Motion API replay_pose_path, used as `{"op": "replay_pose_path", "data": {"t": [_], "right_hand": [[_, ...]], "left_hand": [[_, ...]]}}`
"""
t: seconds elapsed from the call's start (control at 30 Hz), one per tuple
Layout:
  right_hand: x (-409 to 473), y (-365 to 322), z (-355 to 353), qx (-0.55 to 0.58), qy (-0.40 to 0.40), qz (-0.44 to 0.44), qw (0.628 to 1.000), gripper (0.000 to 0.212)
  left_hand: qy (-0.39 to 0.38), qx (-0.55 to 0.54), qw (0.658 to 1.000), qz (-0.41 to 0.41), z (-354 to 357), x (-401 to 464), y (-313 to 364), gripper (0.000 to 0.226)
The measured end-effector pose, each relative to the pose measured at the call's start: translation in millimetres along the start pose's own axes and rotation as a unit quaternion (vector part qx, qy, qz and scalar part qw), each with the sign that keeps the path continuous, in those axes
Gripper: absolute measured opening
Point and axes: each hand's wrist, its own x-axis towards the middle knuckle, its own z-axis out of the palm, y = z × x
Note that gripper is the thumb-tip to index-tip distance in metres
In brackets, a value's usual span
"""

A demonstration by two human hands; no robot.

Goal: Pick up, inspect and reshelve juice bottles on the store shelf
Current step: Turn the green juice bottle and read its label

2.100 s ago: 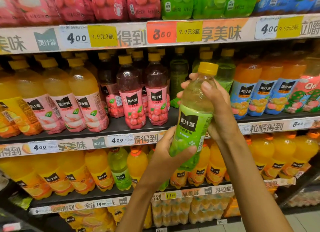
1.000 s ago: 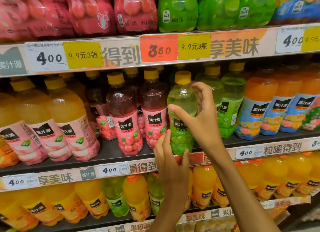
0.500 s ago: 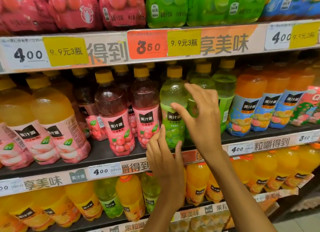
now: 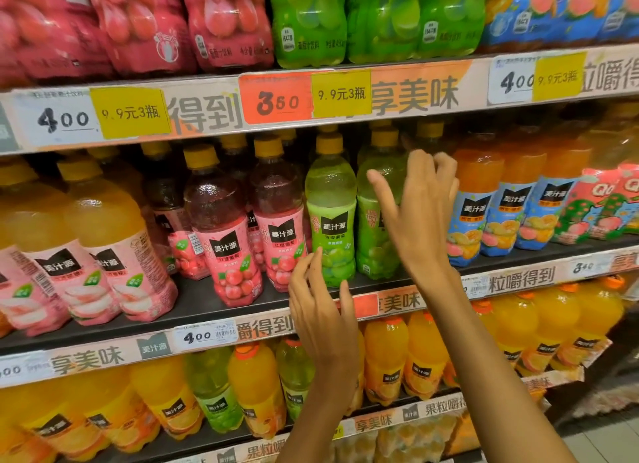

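While the green juice bottle [image 4: 331,217] stands upright on the middle shelf [image 4: 193,307], centre of frame, both hands hold nothing.

Reshelving looks finished: the left hand [image 4: 320,310] hovers just below the bottle's base, fingers loosely spread, one fingertip near its label; the right hand [image 4: 420,217], fingers apart, is in front of the neighbouring green bottle [image 4: 375,220]. Next likely means closing fingers round another bottle without knocking the red-juice bottles [image 4: 280,227] beside.
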Motion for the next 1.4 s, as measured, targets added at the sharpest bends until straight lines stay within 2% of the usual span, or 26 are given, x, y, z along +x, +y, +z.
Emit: {"op": "replay_pose_path", "data": {"t": [0.1,0.2,0.33,0.47,0.63,0.8,0.83,0.93,1.0,1.07,1.1,1.17,1.27,1.3,1.4], "right_hand": [[-2,2,2,0.018,-0.019,0.0,1.0,0.046],[-6,5,-4,0.111,-0.014,0.009,0.994,0.055],[-18,7,-15,0.325,-0.069,0.044,0.942,0.053],[-24,6,-33,0.405,-0.085,0.043,0.909,0.035],[-29,-3,-57,0.498,-0.09,0.094,0.857,0.022],[-32,-16,-67,0.526,-0.126,0.146,0.828,0.027],[-31,-15,-68,0.549,-0.144,0.169,0.806,0.029],[-33,-17,-68,0.653,-0.219,0.249,0.681,0.046],[-41,-23,-67,0.685,-0.263,0.273,0.622,0.056],[-52,-31,-64,0.711,-0.275,0.283,0.581,0.055],[-56,-34,-62,0.713,-0.268,0.287,0.581,0.051],[-65,-36,-62,0.691,-0.247,0.293,0.613,0.047],[-76,-40,-61,0.623,-0.221,0.285,0.694,0.039],[-79,-43,-62,0.605,-0.218,0.283,0.711,0.036],[-79,-51,-62,0.581,-0.22,0.294,0.726,0.037]], "left_hand": [[-0.014,-0.017,1.0,0.022,-2,-3,2,0.05],[-0.035,-0.055,0.998,0.02,-4,-6,5,0.047],[-0.112,-0.051,0.99,0.066,-8,-9,12,0.056],[-0.203,-0.099,0.973,0.043,-14,-11,16,0.073],[-0.294,-0.239,0.925,-0.043,-28,-13,16,0.079],[-0.311,-0.379,0.864,-0.118,-53,-17,15,0.062],[-0.324,-0.396,0.851,-0.12,-59,-17,13,0.058],[-0.368,-0.426,0.817,-0.126,-78,-21,9,0.047],[-0.4,-0.435,0.795,-0.139,-86,-26,5,0.046],[-0.428,-0.432,0.778,-0.157,-93,-32,2,0.048],[-0.438,-0.436,0.766,-0.177,-96,-34,0,0.05],[-0.429,-0.44,0.763,-0.201,-101,-37,-2,0.045],[-0.391,-0.416,0.802,-0.175,-109,-37,2,0.031],[-0.386,-0.41,0.809,-0.172,-110,-37,3,0.028],[-0.355,-0.393,0.829,-0.181,-110,-39,8,0.026]]}}
